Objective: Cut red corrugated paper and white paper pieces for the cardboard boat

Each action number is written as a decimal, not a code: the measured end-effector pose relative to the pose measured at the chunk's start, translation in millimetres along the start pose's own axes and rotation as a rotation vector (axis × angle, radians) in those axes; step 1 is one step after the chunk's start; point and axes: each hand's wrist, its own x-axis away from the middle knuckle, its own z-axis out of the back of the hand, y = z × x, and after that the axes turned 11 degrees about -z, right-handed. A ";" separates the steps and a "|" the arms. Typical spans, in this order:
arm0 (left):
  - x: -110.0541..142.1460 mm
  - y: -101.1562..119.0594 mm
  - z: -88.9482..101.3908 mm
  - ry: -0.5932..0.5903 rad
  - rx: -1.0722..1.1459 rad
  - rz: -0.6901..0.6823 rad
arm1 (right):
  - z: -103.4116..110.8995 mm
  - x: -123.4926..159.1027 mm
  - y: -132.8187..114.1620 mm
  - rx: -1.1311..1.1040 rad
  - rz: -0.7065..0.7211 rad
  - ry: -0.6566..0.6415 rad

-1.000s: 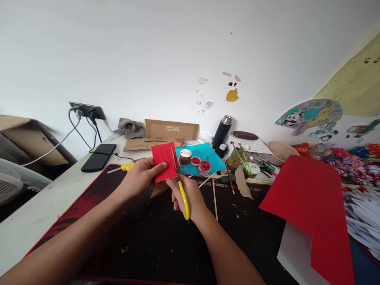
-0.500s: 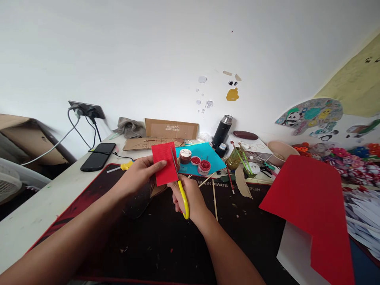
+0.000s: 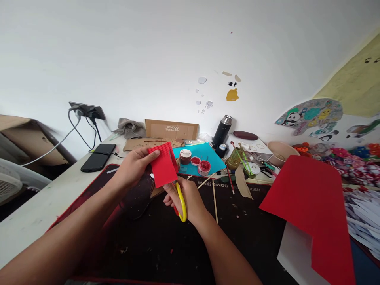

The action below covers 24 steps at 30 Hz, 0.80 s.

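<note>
My left hand (image 3: pixel 133 166) pinches a small piece of red corrugated paper (image 3: pixel 162 165) by its upper left edge, holding it tilted above the dark desk mat (image 3: pixel 148 241). My right hand (image 3: pixel 184 198) grips yellow-handled scissors (image 3: pixel 179 196), whose blades run up into the paper's right side. Both hands hover over the mat, just in front of a blue sheet (image 3: pixel 204 156) with small open paint pots (image 3: pixel 204 167).
A large red sheet (image 3: pixel 311 206) lies at the right over white paper. A black phone (image 3: pixel 97 157), cardboard pieces (image 3: pixel 171 129), a dark flask (image 3: pixel 222 130), brushes, wooden sticks and a bowl (image 3: pixel 280 152) crowd the desk's back. Paper scraps pile at far right.
My left hand has shifted up along the red paper and tilted it leftward. The scissors have moved slightly lower and further along the paper's edge.
</note>
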 end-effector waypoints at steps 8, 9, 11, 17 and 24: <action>5.4 7.5 4.0 -0.094 -0.096 0.014 | 1.6 -1.3 -0.7 -0.043 0.025 -0.032; 6.1 6.6 4.1 -0.088 -0.099 0.012 | 1.2 -1.4 -0.1 -0.043 0.021 -0.030; 7.1 3.7 4.5 -0.078 -0.100 0.013 | 0.4 -1.4 1.7 -0.018 0.011 -0.017; 6.3 -2.7 4.2 -0.073 -0.063 0.035 | 2.4 1.2 0.4 0.033 -0.007 0.006; 4.6 -5.1 3.2 -0.064 -0.060 0.035 | 5.0 6.4 -9.4 0.037 -0.034 0.012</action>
